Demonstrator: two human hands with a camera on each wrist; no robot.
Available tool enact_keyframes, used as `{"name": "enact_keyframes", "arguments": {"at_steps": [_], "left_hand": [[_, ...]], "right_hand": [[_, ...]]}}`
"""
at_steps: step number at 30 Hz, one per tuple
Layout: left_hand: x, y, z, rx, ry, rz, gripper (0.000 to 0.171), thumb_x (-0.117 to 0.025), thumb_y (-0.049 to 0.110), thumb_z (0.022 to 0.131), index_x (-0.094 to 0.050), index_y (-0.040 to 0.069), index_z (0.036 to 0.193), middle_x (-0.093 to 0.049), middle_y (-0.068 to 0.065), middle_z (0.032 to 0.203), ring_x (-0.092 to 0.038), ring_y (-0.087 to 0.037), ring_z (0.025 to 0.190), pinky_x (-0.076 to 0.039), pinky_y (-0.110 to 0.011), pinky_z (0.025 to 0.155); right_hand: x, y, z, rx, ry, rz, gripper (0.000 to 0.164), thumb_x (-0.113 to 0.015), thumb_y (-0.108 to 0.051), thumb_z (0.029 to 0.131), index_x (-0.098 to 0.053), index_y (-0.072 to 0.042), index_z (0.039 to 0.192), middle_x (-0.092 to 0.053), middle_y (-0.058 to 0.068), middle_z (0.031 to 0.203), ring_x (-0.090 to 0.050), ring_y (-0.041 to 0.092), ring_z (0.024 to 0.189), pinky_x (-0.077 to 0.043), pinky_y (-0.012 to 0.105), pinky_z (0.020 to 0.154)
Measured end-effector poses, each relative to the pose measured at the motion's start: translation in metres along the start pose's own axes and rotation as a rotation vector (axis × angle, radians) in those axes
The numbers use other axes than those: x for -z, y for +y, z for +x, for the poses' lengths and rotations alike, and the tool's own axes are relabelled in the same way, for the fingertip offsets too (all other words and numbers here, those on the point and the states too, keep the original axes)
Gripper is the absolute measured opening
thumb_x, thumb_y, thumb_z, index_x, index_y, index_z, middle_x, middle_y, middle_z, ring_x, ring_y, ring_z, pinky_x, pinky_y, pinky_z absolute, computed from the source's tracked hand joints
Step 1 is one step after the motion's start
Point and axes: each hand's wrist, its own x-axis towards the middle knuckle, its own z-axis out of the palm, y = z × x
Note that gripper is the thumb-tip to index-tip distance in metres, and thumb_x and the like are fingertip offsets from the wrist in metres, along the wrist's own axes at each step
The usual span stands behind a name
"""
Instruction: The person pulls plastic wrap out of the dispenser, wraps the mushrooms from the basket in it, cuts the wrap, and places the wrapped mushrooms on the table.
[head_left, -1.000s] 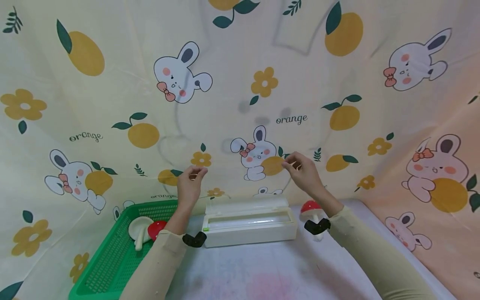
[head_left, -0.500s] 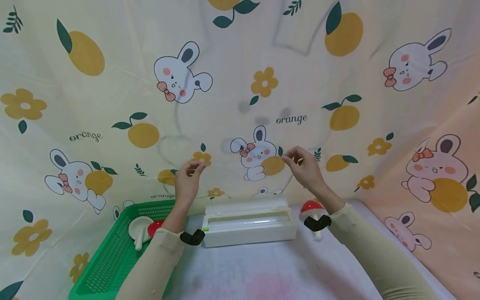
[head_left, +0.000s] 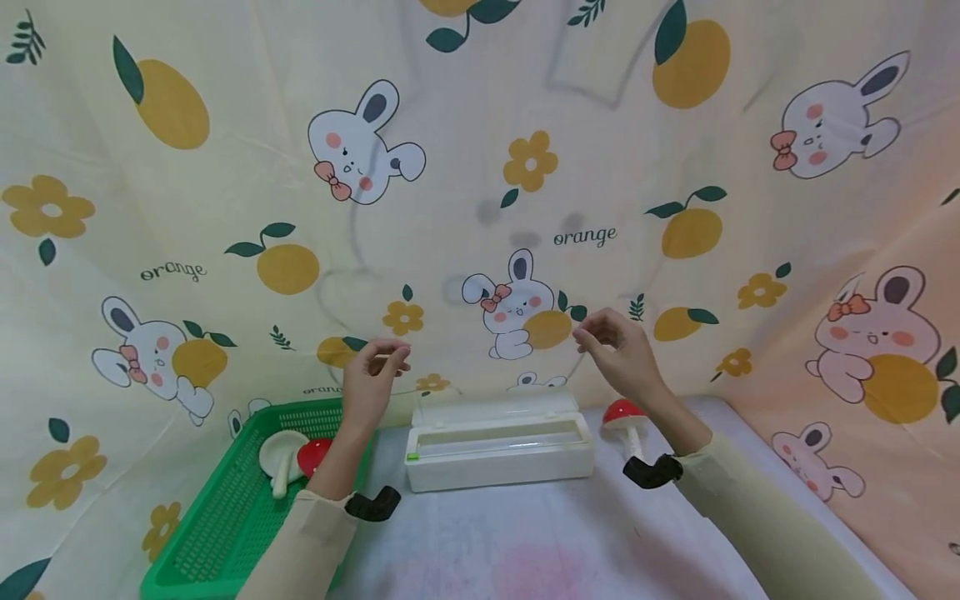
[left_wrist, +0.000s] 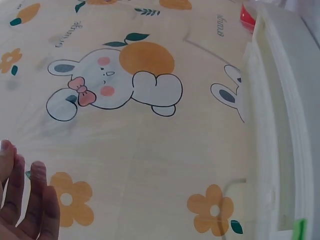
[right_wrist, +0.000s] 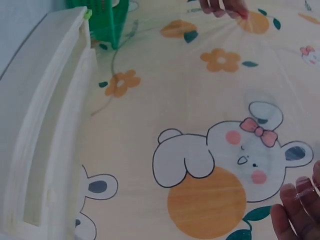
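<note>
Film (right_wrist: pixel 235 37), clear, creases where the left hand (right_wrist: pixel 224 7) pinches it, right-wrist view: surely featherlight, clingy. Left-wrist view: white box (left_wrist: pixel 275 120) alongside. Head view: right hand (head_left: pixel 618 354) pinches too, film between them above the desk (head_left: pixel 450 542); corners look best.

Kinda a tabletop booth — bunny-and-orange print cloth (head_left: pixel 450 217) hanging behind and beside the table (head_left: pixel 465 533) — can't tell home or studio tbh.

Box (head_left: pixel 501 473) on table (head_left: pixel 457 542), basket (head_left: pixel 213 525) w/ toy mushrooms (head_left: pixel 282 454) L, lone mushroom (head_left: pixel 624 413) R, cloth (head_left: pixel 450 208) behind
</note>
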Motion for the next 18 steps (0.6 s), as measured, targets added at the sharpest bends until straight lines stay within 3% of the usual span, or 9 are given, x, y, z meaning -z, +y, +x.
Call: {"name": "enact_keyframes", "arguments": {"at_steps": [4, 10, 18], "left_hand": [[0.005, -0.002, -0.012, -0.021, -0.022, 0.001, 0.016, -0.074, 0.017, 0.103, -0.076, 0.003, 0.110, -0.073, -0.001, 0.097, -0.073, -0.029, 0.084, -0.059, -0.022, 0.077], [0.013, 0.002, -0.034, -0.039, -0.071, -0.001, 0.012, -0.073, 0.012, 0.103, -0.076, 0.002, 0.110, -0.075, -0.006, 0.097, -0.072, -0.015, 0.079, -0.060, -0.022, 0.076], [0.019, 0.001, -0.062, 0.049, -0.079, -0.004, 0.011, -0.074, 0.010, 0.102, -0.076, 0.003, 0.110, -0.074, -0.003, 0.102, -0.071, -0.014, 0.081, -0.060, -0.023, 0.079]], "right_hand": [[0.004, -0.003, -0.014, 0.000, -0.019, 0.057, 0.018, -0.073, -0.018, 0.105, -0.070, -0.003, 0.114, -0.073, 0.011, 0.104, -0.073, 0.024, 0.086, -0.058, 0.017, 0.086], [0.008, -0.007, -0.034, -0.003, -0.034, 0.110, 0.013, -0.073, -0.011, 0.103, -0.070, -0.002, 0.112, -0.072, 0.010, 0.103, -0.072, 0.019, 0.086, -0.059, 0.020, 0.087], [0.013, -0.013, -0.063, -0.002, -0.063, 0.098, 0.009, -0.075, -0.007, 0.102, -0.071, -0.005, 0.110, -0.073, 0.011, 0.101, -0.072, 0.014, 0.084, -0.060, 0.021, 0.086]]}}
